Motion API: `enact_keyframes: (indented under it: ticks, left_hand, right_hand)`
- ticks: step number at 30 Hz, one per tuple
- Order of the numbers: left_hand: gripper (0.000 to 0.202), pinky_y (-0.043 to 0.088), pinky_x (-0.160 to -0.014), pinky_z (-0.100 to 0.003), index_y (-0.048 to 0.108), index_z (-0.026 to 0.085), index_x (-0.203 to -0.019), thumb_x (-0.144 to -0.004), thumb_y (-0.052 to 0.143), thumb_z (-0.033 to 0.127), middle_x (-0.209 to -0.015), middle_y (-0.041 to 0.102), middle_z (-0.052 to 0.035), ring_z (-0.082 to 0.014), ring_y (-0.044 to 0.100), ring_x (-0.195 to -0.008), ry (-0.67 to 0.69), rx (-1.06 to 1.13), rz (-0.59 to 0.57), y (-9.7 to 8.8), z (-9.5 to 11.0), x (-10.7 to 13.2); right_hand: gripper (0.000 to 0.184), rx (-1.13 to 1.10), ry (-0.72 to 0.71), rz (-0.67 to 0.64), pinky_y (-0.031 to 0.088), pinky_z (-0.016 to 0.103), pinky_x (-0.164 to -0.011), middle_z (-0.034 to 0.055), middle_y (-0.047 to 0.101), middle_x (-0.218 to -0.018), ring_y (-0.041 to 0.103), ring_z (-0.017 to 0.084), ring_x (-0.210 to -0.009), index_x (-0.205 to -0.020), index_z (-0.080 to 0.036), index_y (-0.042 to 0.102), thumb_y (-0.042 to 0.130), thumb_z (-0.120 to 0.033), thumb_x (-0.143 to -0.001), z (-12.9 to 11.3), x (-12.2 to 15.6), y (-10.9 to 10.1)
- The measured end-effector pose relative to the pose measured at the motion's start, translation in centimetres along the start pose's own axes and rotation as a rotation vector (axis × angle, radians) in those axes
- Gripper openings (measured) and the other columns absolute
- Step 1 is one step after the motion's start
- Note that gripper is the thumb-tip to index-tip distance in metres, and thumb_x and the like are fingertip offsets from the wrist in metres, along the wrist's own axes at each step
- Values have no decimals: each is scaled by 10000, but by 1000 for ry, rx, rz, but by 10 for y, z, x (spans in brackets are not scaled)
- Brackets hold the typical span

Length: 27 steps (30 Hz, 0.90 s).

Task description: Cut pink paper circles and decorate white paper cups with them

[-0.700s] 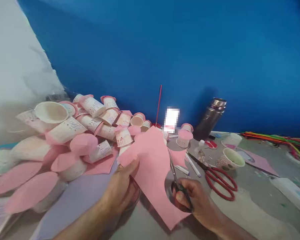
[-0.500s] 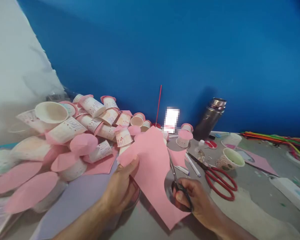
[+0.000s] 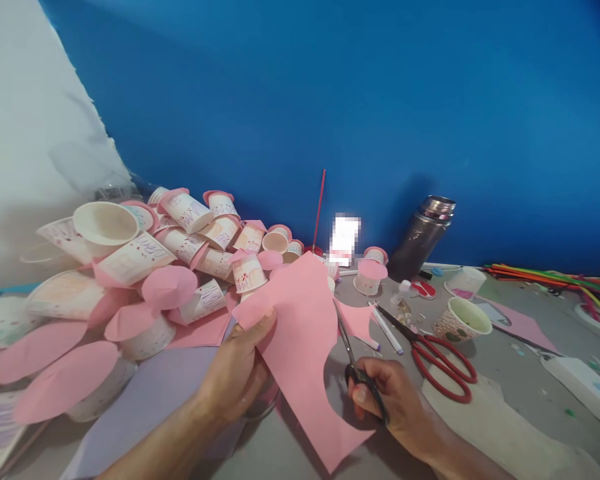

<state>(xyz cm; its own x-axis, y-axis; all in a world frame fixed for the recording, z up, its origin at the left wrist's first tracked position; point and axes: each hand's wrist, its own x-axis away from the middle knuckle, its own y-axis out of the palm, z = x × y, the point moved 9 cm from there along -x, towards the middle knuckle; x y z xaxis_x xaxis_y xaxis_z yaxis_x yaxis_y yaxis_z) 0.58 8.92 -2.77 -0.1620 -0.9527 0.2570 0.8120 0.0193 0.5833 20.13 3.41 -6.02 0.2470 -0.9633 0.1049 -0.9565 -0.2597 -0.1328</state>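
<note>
Left fingers [image 3: 263, 328] pinch a curve-cut pink paper sheet [image 3: 300, 333]; right fingers [image 3: 379, 369] hold black-handled metal scissors [image 3: 351, 369] beside its cut edge. Red-handled scissors [image 3: 415, 339] lie right of them on the grey desk [image 3: 527, 387].

No text, brand or number legible. Paper cups [image 3: 143, 259] — purple strokes, letter-like on some, not readable as words. Bright panel [image 3: 345, 235] — pixelated, nothing readable.

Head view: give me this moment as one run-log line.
left hand: holds notched pink paper sheet | right hand: holds black-handled metal scissors at sheet's right edge | nearby: red-handled scissors on grey table
</note>
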Motion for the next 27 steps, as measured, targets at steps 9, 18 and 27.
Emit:
enact_keyframes:
  ticks: [9,18,27]
  left_hand:
    - [559,681,-797,-350,647,166,-1343,-823,813,284,-1138,799,-118,-312,772,-1038,30,-21,3,1,10,-1]
    - [527,669,-712,-317,690,162,-1225,-762,855,351,-1072,809,-107,-295,782,-964,-9,-94,0,-3,10,-3]
    - [551,650,-687,-303,679,149,-1252,-755,853,312,-1048,813,-116,-300,779,-973,-17,-105,20,-1,12,1]
  right_hand:
    - [609,1,-3,-17,377,255,-585,14,607,-613,490,132,-597,-696,-179,593,685,-773,-791,1,1,1]
    - [601,31,27,-27,417,253,-583,25,630,-607,528,145,-599,-709,-181,614,700,-773,-760,-1,2,0]
    - [583,31,25,-25,428,252,-582,27,640,-613,540,148,-603,-716,-182,619,702,-756,-766,0,2,-1]
